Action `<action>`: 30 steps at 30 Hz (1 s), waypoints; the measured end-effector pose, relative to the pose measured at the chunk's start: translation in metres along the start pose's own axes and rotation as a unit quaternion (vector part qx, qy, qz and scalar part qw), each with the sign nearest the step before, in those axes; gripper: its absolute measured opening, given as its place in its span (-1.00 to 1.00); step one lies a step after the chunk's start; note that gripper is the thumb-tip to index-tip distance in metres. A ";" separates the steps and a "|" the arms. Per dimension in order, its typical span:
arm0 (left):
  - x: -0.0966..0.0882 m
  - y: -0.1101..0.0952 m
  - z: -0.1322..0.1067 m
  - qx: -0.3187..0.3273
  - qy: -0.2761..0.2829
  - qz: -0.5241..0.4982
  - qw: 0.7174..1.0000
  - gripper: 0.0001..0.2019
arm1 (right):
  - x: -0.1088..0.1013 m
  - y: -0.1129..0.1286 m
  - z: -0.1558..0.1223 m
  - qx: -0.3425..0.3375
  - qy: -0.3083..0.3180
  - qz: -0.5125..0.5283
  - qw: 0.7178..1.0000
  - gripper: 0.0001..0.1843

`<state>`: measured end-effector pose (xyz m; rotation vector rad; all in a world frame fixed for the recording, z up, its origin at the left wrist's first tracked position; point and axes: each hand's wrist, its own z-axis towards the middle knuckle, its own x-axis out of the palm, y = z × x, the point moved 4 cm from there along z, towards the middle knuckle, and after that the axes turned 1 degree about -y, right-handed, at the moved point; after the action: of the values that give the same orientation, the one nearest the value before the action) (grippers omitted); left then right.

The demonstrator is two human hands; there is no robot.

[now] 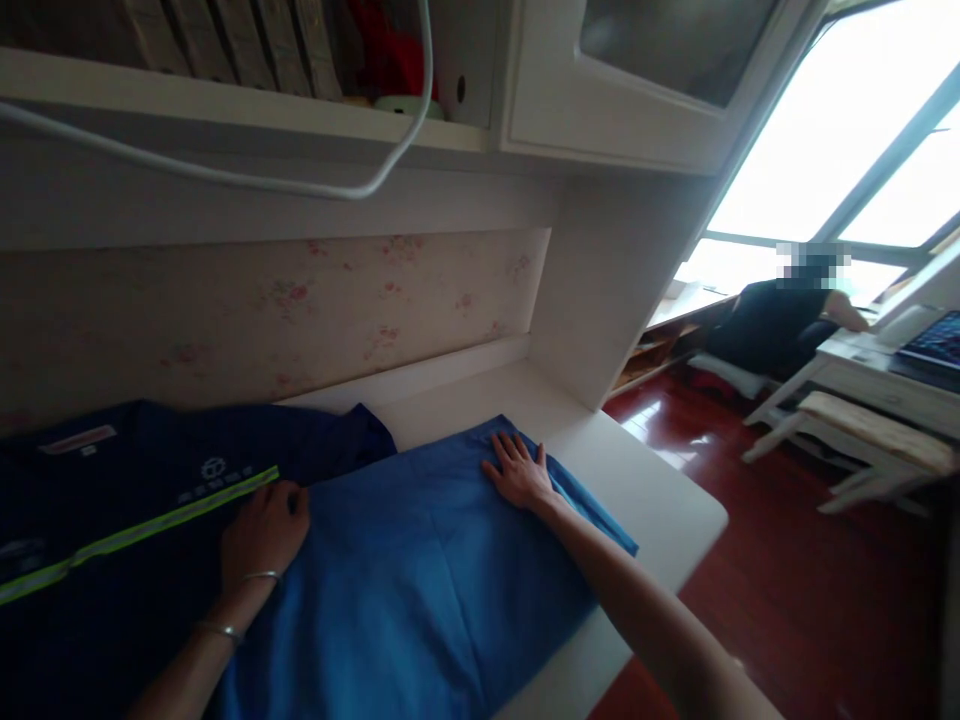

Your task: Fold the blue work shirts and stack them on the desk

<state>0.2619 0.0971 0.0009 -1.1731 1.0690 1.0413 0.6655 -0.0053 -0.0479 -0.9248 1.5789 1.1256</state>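
A blue piece of cloth (420,550), with a crease down its middle, lies spread over the white desk. My left hand (266,525), with two thin bangles at the wrist, is closed at the cloth's left edge and grips it there; its fingertips are partly hidden. Flat on the far right part of the same cloth, my right hand (520,472) rests with fingers spread. A dark navy shirt (142,510) with a yellow-green reflective stripe lies on the left, under or against the blue cloth's left edge.
Above the white desk (667,480) hangs a shelf (247,110) with a white cable (300,187) drooping from it. On the right, a person in dark clothes (780,320) sits by the window. A padded bench (877,430) stands on the red floor.
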 end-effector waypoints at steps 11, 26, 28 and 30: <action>0.013 -0.079 0.018 0.059 -0.033 0.082 0.994 -0.52 | -0.012 -0.057 0.059 0.046 -0.016 0.001 0.999 -0.15; 0.073 -0.166 0.108 0.136 -0.012 0.128 0.982 -0.49 | -0.033 -0.139 0.144 0.052 -0.035 -0.012 0.998 -0.09; 0.082 -0.168 0.119 0.128 -0.001 0.121 0.984 -0.49 | -0.036 -0.141 0.154 0.037 -0.038 -0.014 0.998 -0.08; 0.086 -0.171 0.128 0.129 -0.001 0.113 0.985 -0.50 | -0.039 -0.142 0.165 0.031 -0.035 -0.018 0.999 -0.08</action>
<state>0.4563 0.2131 -0.0438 -0.8571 1.3148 1.0400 0.8515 0.1128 -0.0640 -0.8594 1.5260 1.0673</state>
